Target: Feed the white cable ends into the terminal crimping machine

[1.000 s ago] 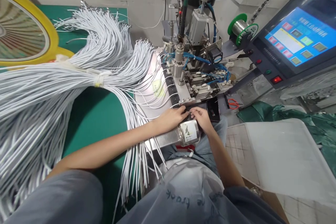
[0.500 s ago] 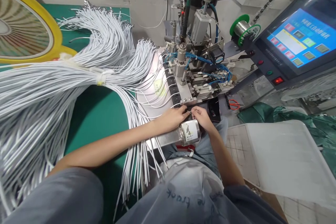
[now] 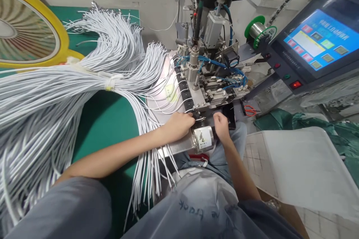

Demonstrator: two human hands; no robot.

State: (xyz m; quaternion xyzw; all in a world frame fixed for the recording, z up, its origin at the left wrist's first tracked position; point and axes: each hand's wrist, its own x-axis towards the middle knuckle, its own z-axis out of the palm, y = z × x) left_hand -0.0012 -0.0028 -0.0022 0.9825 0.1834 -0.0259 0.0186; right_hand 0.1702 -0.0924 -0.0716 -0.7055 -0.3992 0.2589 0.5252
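Note:
My left hand [image 3: 181,122] is closed around a white cable, whose stripped end [image 3: 201,119] sticks out past the fingertips toward the right. It lies at the front of the soldering machine [image 3: 199,99], by the last of the cables in the row of black clamps [image 3: 185,93]. My right hand [image 3: 221,122] stands apart, to the right of that cable end, its fingers curled in; whatever they may hold is hidden. Just below both hands is a metal cylinder [image 3: 204,139] with a white label. The big bundle of white cables [image 3: 123,82] fans out to the left.
A yellow fan [image 3: 63,41] stands at the left on the green mat [image 3: 97,119]. At the right are a lit control screen [image 3: 316,41], a solder wire spool [image 3: 255,31], red-handled scissors [image 3: 250,111] and a translucent white bin [image 3: 303,164].
My hands, which met at the cable end, have come apart. My right hand has moved to the right, my left slightly left, and the cable's end now shows.

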